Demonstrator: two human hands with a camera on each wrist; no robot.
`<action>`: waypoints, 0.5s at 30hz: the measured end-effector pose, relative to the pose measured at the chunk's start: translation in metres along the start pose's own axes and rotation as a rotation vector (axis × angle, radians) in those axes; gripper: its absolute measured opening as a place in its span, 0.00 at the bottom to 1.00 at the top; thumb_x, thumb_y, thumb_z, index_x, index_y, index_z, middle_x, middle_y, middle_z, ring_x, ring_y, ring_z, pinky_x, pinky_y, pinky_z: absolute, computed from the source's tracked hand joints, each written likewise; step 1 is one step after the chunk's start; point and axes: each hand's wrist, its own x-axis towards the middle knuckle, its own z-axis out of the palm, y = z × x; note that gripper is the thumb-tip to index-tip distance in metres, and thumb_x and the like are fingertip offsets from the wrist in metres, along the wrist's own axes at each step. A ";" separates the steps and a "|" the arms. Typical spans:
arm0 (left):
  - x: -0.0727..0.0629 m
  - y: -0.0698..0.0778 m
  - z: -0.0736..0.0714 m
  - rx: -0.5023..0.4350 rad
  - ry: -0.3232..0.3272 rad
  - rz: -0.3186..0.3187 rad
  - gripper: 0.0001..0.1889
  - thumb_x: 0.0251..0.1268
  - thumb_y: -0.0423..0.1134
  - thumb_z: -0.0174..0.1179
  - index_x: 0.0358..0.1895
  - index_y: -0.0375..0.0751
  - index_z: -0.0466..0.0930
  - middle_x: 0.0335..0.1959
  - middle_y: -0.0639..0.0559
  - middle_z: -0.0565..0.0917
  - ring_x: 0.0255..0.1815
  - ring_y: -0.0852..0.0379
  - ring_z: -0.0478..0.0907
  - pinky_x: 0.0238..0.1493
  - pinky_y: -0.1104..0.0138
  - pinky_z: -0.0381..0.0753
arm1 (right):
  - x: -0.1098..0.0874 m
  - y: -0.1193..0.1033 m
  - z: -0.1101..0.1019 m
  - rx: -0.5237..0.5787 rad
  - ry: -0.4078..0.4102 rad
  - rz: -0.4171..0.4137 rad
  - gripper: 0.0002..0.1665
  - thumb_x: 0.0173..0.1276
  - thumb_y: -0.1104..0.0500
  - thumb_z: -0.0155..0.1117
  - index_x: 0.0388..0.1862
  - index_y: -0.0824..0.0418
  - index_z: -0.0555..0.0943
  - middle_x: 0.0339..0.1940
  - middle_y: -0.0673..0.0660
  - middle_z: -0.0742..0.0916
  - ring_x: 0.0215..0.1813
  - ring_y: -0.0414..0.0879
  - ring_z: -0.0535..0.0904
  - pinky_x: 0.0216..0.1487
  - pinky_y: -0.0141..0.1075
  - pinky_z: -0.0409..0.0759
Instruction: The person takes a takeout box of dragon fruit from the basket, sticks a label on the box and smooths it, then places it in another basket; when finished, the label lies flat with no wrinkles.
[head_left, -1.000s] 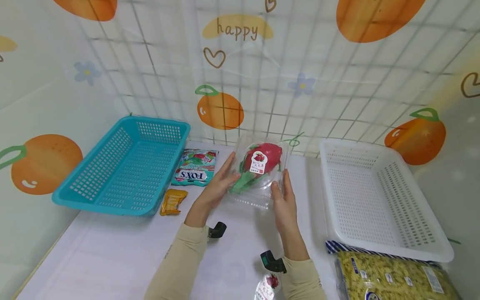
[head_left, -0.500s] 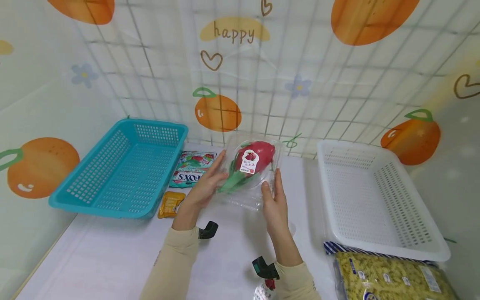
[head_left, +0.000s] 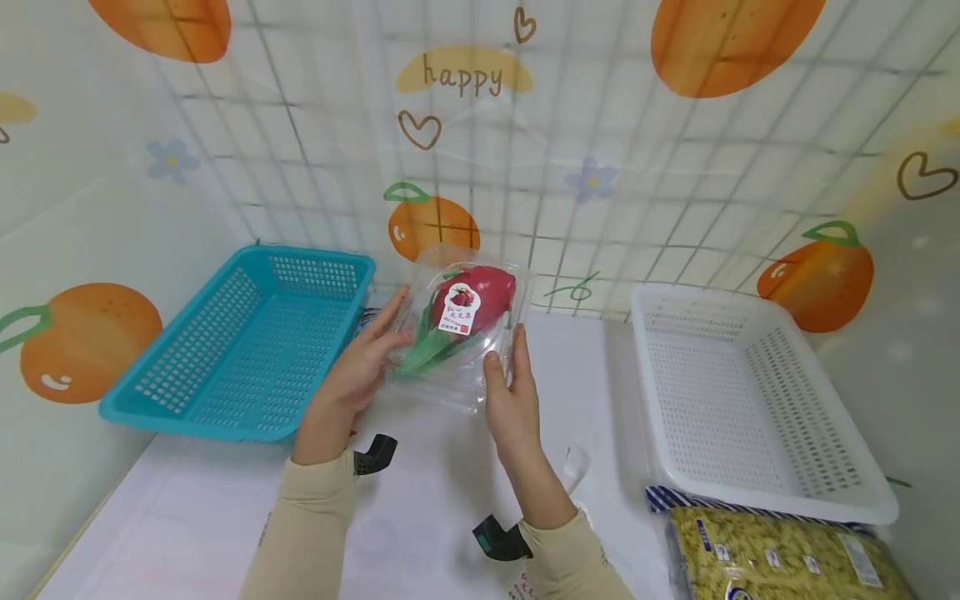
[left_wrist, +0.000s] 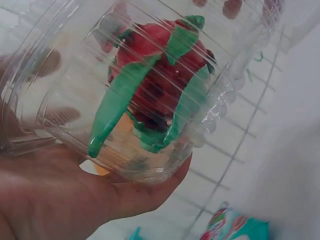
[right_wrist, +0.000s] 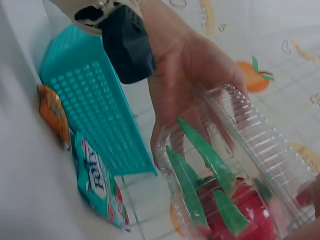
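Note:
A clear plastic clamshell box (head_left: 450,395) with a red and green dragon fruit (head_left: 491,296) inside hangs above the table, tilted. A white label (head_left: 459,310) sits on its lid. My left hand (head_left: 352,375) grips the box's left side, thumb on top; in the left wrist view that hand (left_wrist: 100,197) supports the box from below. My right hand (head_left: 513,408) holds the lower right edge, thumb on the lid. In the right wrist view, the left hand (right_wrist: 195,65) shows across the box, while only a blurred bit of the right appears at the edge.
A turquoise basket (head_left: 281,333) stands left, a white basket (head_left: 720,400) right. A bag of pasta (head_left: 787,554) lies in front of the white one. Beside the turquoise basket are a FOX'S candy bag (right_wrist: 100,182) and an orange packet (right_wrist: 54,115), mostly hidden in the head view.
Both hands have carried the box left and slightly upward, toward the turquoise basket. The left hand and forearm now cover most of the candy bag and orange packet in the head view.

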 end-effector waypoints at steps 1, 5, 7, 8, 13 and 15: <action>-0.002 0.001 -0.003 0.005 0.001 0.006 0.38 0.78 0.33 0.46 0.84 0.61 0.43 0.86 0.58 0.37 0.85 0.49 0.31 0.81 0.39 0.35 | -0.001 -0.002 0.003 -0.001 0.000 -0.001 0.41 0.80 0.49 0.52 0.86 0.42 0.48 0.86 0.49 0.58 0.86 0.53 0.51 0.76 0.60 0.63; -0.010 0.009 -0.013 0.020 0.012 -0.002 0.38 0.78 0.35 0.46 0.84 0.62 0.42 0.86 0.58 0.35 0.85 0.45 0.30 0.78 0.32 0.31 | -0.005 -0.010 0.014 -0.002 -0.012 -0.011 0.41 0.80 0.49 0.52 0.86 0.43 0.48 0.86 0.50 0.59 0.86 0.53 0.52 0.76 0.62 0.63; -0.015 0.014 -0.018 0.036 0.030 -0.016 0.38 0.78 0.36 0.45 0.84 0.65 0.43 0.86 0.59 0.35 0.85 0.43 0.30 0.75 0.28 0.30 | -0.007 -0.013 0.020 0.004 -0.026 -0.025 0.41 0.80 0.50 0.52 0.86 0.45 0.48 0.86 0.51 0.59 0.86 0.53 0.52 0.77 0.63 0.61; -0.018 0.016 -0.021 0.040 0.035 -0.022 0.38 0.78 0.37 0.45 0.84 0.66 0.42 0.86 0.59 0.35 0.85 0.42 0.30 0.75 0.28 0.30 | -0.008 -0.015 0.023 0.009 -0.035 -0.029 0.41 0.80 0.50 0.52 0.86 0.46 0.48 0.85 0.51 0.59 0.86 0.53 0.52 0.77 0.63 0.61; -0.031 0.025 -0.038 0.059 0.044 -0.033 0.37 0.80 0.37 0.45 0.83 0.70 0.40 0.86 0.59 0.34 0.84 0.39 0.32 0.75 0.28 0.31 | -0.009 -0.019 0.042 0.029 -0.076 -0.062 0.41 0.80 0.52 0.51 0.86 0.50 0.48 0.85 0.53 0.59 0.85 0.54 0.52 0.78 0.63 0.58; -0.034 0.026 -0.045 0.071 0.043 -0.034 0.37 0.81 0.39 0.45 0.83 0.72 0.39 0.86 0.58 0.34 0.84 0.37 0.34 0.74 0.26 0.31 | -0.009 -0.019 0.047 0.031 -0.097 -0.072 0.42 0.80 0.52 0.51 0.86 0.51 0.47 0.86 0.53 0.58 0.86 0.54 0.51 0.79 0.63 0.57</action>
